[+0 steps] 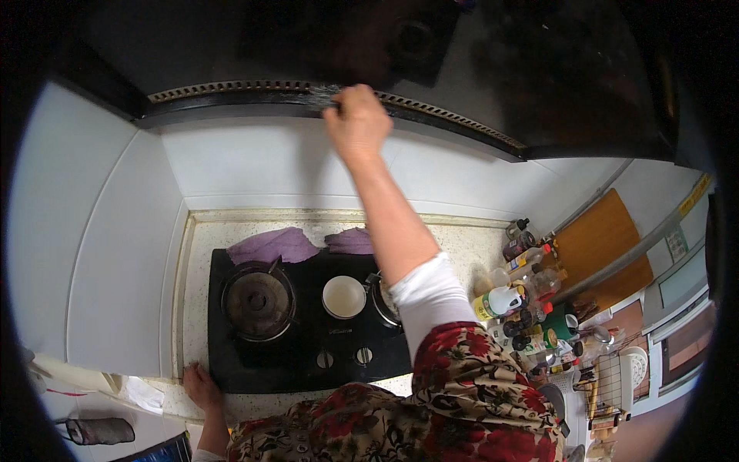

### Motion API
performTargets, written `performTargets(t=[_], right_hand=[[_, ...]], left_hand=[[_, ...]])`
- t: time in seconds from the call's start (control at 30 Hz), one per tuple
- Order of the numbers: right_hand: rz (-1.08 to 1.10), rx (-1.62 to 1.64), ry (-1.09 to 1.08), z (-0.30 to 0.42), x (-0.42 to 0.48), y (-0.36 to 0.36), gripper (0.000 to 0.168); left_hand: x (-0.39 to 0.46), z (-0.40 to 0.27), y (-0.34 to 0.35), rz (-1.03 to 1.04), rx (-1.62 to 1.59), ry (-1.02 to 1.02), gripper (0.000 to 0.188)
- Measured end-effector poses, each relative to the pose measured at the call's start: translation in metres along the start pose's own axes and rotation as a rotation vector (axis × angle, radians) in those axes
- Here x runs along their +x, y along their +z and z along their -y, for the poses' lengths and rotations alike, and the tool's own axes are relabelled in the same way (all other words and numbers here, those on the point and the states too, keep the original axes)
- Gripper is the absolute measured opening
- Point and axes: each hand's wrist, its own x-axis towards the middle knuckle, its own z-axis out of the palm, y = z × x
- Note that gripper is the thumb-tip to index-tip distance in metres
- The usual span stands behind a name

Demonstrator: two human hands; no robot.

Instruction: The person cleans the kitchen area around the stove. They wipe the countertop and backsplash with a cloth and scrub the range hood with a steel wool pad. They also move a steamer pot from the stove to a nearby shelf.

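My right hand (359, 118) is raised to the lower edge of a black range hood (231, 107), its fingers closed on a grey, wiry scouring pad (323, 97). The pad touches the hood's rim beside the slotted strip. On the speckled countertop (199, 323), at the front left corner of the black gas stove (312, 369), rests my left hand (202, 386); whether its fingers grip anything is unclear. A white bowl (344, 297) stands between the burners. Purple cloths (274, 245) lie along the stove's back edge. My right arm partly hides the right burner.
Several bottles and jars crowd the counter at the right, among them a white jug (502, 301). Behind them lean brown boards (600, 242). A wire rack (606, 384) stands at the lower right. White wall panels (121, 248) rise at the left.
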Motion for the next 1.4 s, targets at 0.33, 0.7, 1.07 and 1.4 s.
performTargets(t=[0.33,0.7,1.07,1.4], right_hand=[[-0.151,-0.453,0.447,-0.293,0.002,-0.148,0.021],[-0.163,-0.488,0.628,-0.265,-0.014,-0.113,0.02],[0.099,0.062,-0.12,0.119,-0.011,0.041,0.017],[0.327,0.004,-0.367,0.278,0.007,0.116,0.009]], left_hand=[[-0.007,-0.037,0.025,-0.038,0.051,-0.031,0.023],[0.004,-0.01,0.018,-0.09,0.083,0.032,0.02],[0.022,0.061,-0.025,-0.155,0.006,0.039,0.017],[0.026,0.087,-0.04,-0.159,-0.011,0.021,0.015]])
